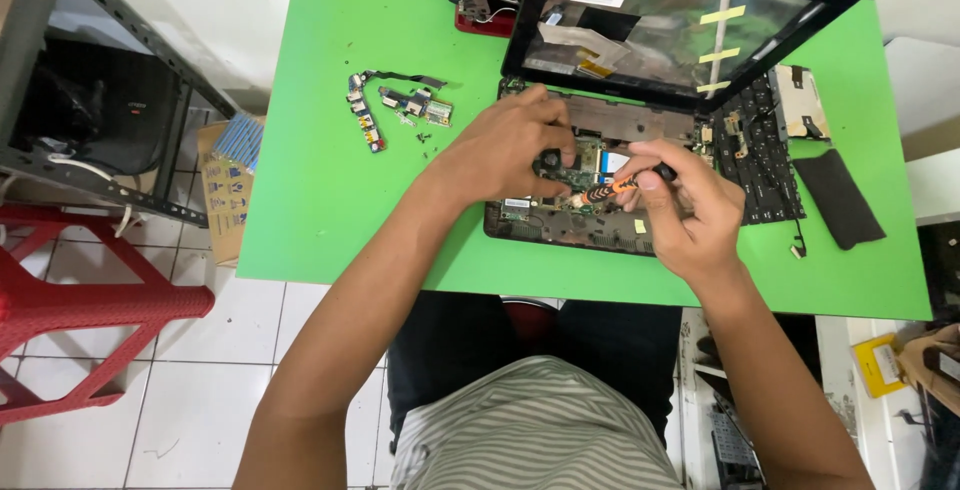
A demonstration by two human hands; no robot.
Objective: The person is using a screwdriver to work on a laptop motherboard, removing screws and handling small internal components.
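Head view, two hands, right (690,215) gripping one screwdriver (610,188), left (510,145) pressing one laptop (600,150)

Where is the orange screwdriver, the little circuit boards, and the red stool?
screwdriver (607,189), head view, on its orange handle.
small circuit boards (427,105), head view, on the right board.
red stool (110,302), head view, on its seat edge.

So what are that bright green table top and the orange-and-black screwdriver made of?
The bright green table top looks like a matte rubber or plastic mat: flat, even colour, no glare. The orange-and-black screwdriver in the right hand probably has a plastic grip; its tip is hidden.
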